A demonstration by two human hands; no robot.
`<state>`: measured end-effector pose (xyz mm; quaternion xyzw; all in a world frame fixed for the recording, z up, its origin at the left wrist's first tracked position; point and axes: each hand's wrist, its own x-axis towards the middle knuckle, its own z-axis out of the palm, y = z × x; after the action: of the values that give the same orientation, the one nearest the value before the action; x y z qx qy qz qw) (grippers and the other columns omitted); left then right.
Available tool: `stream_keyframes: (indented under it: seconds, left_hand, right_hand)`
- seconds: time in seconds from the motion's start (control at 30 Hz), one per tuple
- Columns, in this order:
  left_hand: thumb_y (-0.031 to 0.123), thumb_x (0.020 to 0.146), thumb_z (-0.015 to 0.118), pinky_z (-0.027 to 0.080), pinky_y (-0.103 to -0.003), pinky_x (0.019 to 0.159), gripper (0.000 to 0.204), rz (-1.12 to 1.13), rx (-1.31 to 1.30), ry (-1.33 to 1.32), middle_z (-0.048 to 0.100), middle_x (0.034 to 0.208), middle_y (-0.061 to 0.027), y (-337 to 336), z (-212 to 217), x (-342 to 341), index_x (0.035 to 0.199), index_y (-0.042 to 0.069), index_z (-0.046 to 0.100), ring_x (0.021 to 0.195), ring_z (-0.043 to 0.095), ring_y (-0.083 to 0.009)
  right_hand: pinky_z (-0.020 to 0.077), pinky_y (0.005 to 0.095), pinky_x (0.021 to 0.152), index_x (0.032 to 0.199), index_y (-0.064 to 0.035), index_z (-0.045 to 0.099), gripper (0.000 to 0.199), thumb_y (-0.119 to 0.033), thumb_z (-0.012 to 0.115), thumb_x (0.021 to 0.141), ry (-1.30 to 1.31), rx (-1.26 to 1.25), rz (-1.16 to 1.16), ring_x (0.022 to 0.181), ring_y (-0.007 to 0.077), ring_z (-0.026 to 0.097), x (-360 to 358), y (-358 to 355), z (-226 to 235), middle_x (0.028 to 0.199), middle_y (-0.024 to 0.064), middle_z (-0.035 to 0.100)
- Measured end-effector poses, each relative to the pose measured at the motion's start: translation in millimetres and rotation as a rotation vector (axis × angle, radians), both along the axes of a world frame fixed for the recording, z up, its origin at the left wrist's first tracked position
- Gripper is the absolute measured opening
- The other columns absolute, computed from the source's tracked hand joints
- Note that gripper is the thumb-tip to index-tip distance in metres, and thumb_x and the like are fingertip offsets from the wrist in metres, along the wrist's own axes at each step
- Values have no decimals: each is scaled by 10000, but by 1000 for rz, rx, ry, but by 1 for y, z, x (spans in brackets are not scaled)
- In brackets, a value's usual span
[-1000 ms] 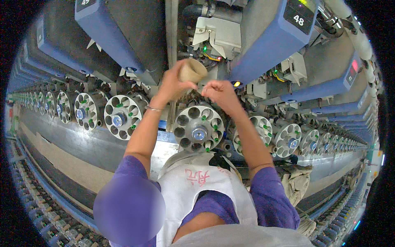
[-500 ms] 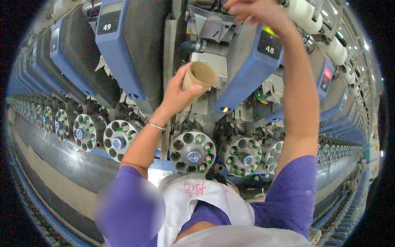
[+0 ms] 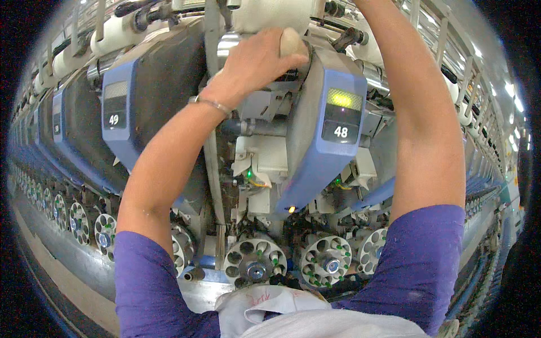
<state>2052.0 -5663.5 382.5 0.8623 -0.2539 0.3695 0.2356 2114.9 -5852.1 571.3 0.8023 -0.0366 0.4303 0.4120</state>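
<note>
The left hand (image 3: pixel 253 59) is raised high in front of the machine and is clenched around a tan cone (image 3: pixel 292 42), only whose rounded end shows past the fingers. The cone sits at the top of the blue unit (image 3: pixel 315 141), just under a white roll (image 3: pixel 270 14), and its long axis seems to run sideways, pointing to the person's right, though the fingers hide most of it. The left wrist, with a thin bracelet (image 3: pixel 211 104), is bent so the palm presses toward the machine, and the forearm slopes up from the lower left. The right arm (image 3: pixel 422 124) reaches straight up beside the unit and its hand is out of view above the upper edge, so I cannot tell whether it is grasping anything. The left hand is thus the one on the cone. Below, a row of round drums (image 3: pixel 253 262) with holes runs along the machine's base.
</note>
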Motion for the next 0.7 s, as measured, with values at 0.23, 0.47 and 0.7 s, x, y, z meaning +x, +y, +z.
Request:
stream_keyframes:
  seconds: [0.23, 0.47, 0.7]
  left_hand:
    - [573, 771, 566, 476, -452, 836, 609, 207, 340, 6, 628, 1009, -207, -28, 72, 22, 1012, 17, 631, 896, 625, -362]
    - [474, 749, 635, 480, -444, 744, 484, 75, 254, -125, 616, 893, -219, -34, 69, 59, 868, 4, 626, 837, 606, -376]
    - [395, 718, 687, 479, -447, 749, 451, -54, 255, -345, 603, 922, -203, -17, 59, 94, 946, 22, 579, 848, 593, -387]
  right_hand:
    - [499, 424, 611, 650, -59, 669, 85, -81, 587, 647, -121, 117, 290, 679, 302, 638, -24, -66, -52, 699, 182, 636]
    - [495, 376, 572, 756, -106, 658, 83, -135, 612, 692, -156, 73, 284, 719, 250, 657, -52, -48, -105, 774, 77, 660]
    - [504, 395, 575, 690, -111, 652, 52, -105, 605, 668, -216, 135, 467, 702, 281, 646, -51, -26, -116, 721, 106, 640]
